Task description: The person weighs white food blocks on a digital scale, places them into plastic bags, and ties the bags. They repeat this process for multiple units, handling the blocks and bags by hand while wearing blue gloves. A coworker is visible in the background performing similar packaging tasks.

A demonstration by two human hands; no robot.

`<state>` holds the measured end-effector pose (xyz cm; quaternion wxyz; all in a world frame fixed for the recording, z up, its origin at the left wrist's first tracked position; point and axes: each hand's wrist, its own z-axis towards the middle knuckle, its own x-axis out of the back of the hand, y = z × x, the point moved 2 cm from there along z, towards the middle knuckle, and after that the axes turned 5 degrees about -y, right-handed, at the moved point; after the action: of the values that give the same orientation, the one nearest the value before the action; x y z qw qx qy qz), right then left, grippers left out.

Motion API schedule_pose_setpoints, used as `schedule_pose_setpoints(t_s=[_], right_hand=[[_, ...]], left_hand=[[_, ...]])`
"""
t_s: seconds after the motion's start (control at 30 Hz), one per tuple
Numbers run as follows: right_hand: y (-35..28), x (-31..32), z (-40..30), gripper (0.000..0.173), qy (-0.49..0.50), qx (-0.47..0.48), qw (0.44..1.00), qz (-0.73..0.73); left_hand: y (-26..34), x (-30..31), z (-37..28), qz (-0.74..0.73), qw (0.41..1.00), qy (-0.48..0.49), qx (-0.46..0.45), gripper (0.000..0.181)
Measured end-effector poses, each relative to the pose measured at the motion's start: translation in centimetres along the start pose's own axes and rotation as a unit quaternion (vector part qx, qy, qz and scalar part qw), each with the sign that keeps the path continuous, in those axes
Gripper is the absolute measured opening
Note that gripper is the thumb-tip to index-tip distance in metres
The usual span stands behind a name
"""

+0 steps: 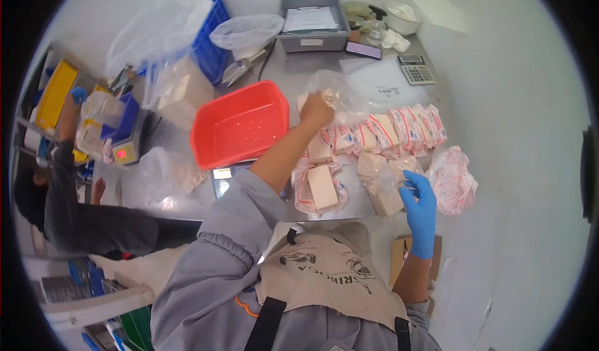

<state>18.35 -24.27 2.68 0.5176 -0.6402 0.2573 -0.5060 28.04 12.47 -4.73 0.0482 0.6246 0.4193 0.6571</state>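
My bare left hand (318, 110) reaches across the steel table, its fingers curled around pale crumbly material (330, 97) at a clear plastic bag (348, 103). My right hand (418, 201), in a blue glove, is at a clear bag of pale blocks (386, 196); its fingertips meet the plastic, but a firm grip does not show. Pale blocks in red-and-white wrappers (412, 128) form a row beyond it. One unwrapped block (323, 187) lies on its opened wrapper near the front edge. Crumpled wrappers (453, 180) are heaped right of the glove.
A red plastic tub (241, 124) with crumbs stands left of my forearm, partly over a dark scale (224, 180). Behind are a blue crate (210, 47), a metal scoop (236, 71), a grey bin (313, 44), a phone (364, 50) and a calculator (416, 70). Another person (93, 220) works at left.
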Motion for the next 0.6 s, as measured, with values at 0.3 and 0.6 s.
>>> schedule_pose_setpoints(t_s=[0.3, 0.6], right_hand=[[0.5, 2.7, 2.4, 0.031, 0.052, -0.013, 0.998, 0.023], [-4.6, 1.3, 8.5, 0.028, -0.025, 0.091, 0.994, 0.052]], left_hand=[[9.3, 12.5, 1.1, -0.566, 0.823, -0.012, -0.045, 0.058], [12.3, 32.0, -8.8, -0.621, 0.675, -0.025, -0.397, 0.043]])
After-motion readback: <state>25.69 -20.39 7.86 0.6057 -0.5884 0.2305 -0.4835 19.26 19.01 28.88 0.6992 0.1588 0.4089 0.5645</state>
